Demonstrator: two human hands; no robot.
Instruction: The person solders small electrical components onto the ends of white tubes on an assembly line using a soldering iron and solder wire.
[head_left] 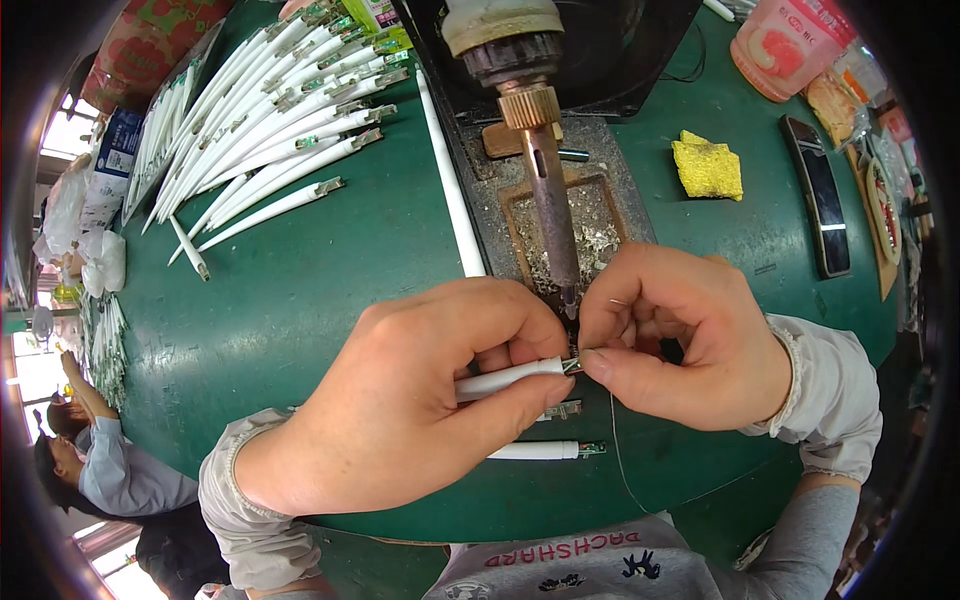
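My left hand (400,385) is closed round a white pen-shaped tube (508,379), whose end with a small green circuit board points right. Against that end, the thumb and forefinger of my right hand (690,345) are pinched together. A thin solder-like wire (618,450) hangs below those fingers and curls above them, so my right hand seems closed on it. Just above both hands is the dark tip of a soldering iron (556,210), fixed pointing down. Under my left hand lies another white tube (540,451) with a board at its end; a second board end (563,409) shows beside it.
A grimy metal tray (632,195) with solder scraps sits beneath the iron. Many white tubes (270,110) are heaped at the far left; one long white tube (448,180) lies left of the tray. To the right are a yellow sponge (708,167), a phone (818,195) and a pink cup (785,50).
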